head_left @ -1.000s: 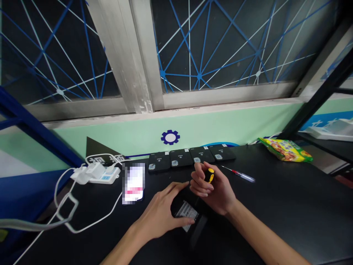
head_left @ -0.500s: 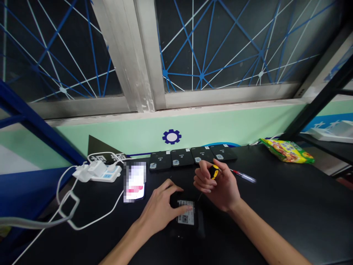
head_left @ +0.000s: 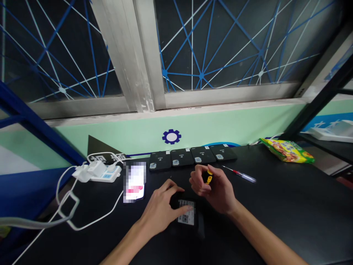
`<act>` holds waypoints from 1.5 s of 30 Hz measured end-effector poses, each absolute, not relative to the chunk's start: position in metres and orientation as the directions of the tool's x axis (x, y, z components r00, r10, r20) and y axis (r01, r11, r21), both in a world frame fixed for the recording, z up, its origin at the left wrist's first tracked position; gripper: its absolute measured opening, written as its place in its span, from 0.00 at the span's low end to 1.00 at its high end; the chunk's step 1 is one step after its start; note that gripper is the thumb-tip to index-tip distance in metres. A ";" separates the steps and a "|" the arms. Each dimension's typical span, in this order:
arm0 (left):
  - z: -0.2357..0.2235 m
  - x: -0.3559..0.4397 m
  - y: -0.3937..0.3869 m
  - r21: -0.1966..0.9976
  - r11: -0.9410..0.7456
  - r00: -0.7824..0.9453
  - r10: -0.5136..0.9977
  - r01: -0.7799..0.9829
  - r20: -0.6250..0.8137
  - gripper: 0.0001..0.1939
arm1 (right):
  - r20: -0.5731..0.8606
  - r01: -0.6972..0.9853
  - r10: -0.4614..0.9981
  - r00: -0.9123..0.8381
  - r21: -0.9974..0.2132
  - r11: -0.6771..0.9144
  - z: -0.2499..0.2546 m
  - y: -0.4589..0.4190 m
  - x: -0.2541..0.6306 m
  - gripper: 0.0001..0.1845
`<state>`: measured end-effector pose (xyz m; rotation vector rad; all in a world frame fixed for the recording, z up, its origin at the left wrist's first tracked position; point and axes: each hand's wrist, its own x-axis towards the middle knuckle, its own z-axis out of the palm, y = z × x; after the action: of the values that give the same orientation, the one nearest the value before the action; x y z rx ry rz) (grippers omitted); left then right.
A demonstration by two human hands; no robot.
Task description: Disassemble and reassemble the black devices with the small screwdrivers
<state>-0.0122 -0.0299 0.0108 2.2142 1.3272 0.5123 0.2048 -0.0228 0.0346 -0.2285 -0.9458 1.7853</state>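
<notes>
My left hand grips a flat black device lying on the table. Its thumb presses on the white printed label, and its fingers reach over the far side; the device's dark edges blend into the tabletop. Just right of and above the device, my right hand is curled around the handle of a yellow-and-black screwdriver. The screwdriver's tip is too dark to make out. Behind my right hand lies a second screwdriver with a clear handle and a red collar.
Several black boxes stand in a row along the wall. A lit phone lies left of my left hand. Further left is a white power strip with plugs and cables. A yellow-green snack bag rests at the back right.
My right hand has shifted slightly left and down with the screwdriver, uncovering the shaft of the clear-handled screwdriver. My left hand stays almost still on the device.
</notes>
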 end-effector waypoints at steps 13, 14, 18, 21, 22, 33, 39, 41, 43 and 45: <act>0.014 -0.012 -0.030 0.614 -0.397 0.466 0.883 0.682 0.052 0.23 | 0.258 -0.644 0.879 -0.400 -0.762 -0.069 0.030 -0.025 0.201 0.21; 0.015 -0.011 -0.030 0.614 -0.398 0.468 0.882 0.681 0.053 0.22 | 0.249 -0.638 0.886 -0.392 -0.767 -0.067 0.029 -0.025 0.201 0.18; 0.016 -0.011 -0.030 0.624 -0.387 0.464 0.885 0.679 0.043 0.22 | 0.243 -0.638 0.914 -0.325 -0.769 -0.023 0.029 -0.025 0.197 0.09; 0.016 -0.012 -0.029 0.651 -0.379 0.461 0.886 0.658 0.049 0.20 | 0.259 -0.633 0.925 -0.278 -0.773 0.027 0.028 -0.023 0.197 0.08; 0.016 -0.012 -0.029 0.660 -0.376 0.460 0.886 0.651 0.051 0.20 | 0.261 -0.633 0.927 -0.268 -0.774 0.035 0.028 -0.022 0.197 0.07; 0.016 -0.012 -0.027 0.674 -0.371 0.463 0.885 0.639 0.048 0.18 | 0.259 -0.606 0.925 -0.279 -0.795 0.040 0.030 -0.022 0.196 0.11; 0.018 -0.012 -0.028 0.668 -0.360 0.456 0.889 0.652 0.034 0.18 | 0.255 -0.577 0.906 -0.338 -0.817 0.015 0.032 -0.021 0.200 0.19; 0.017 -0.012 -0.028 0.673 -0.354 0.453 0.891 0.649 0.032 0.18 | 0.234 -0.575 0.907 -0.351 -0.818 -0.011 0.032 -0.021 0.200 0.22; 0.017 -0.012 -0.028 0.678 -0.350 0.451 0.892 0.646 0.031 0.18 | 0.214 -0.589 0.906 -0.364 -0.807 -0.047 0.033 -0.022 0.200 0.25; 0.016 -0.012 -0.027 0.682 -0.347 0.451 0.892 0.644 0.028 0.19 | 0.213 -0.608 0.895 -0.392 -0.790 -0.078 0.034 -0.023 0.201 0.27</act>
<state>-0.0121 -0.0272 0.0157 2.1046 1.2784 0.5386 0.2005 -0.0225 0.0345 -0.3994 -1.0277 1.7103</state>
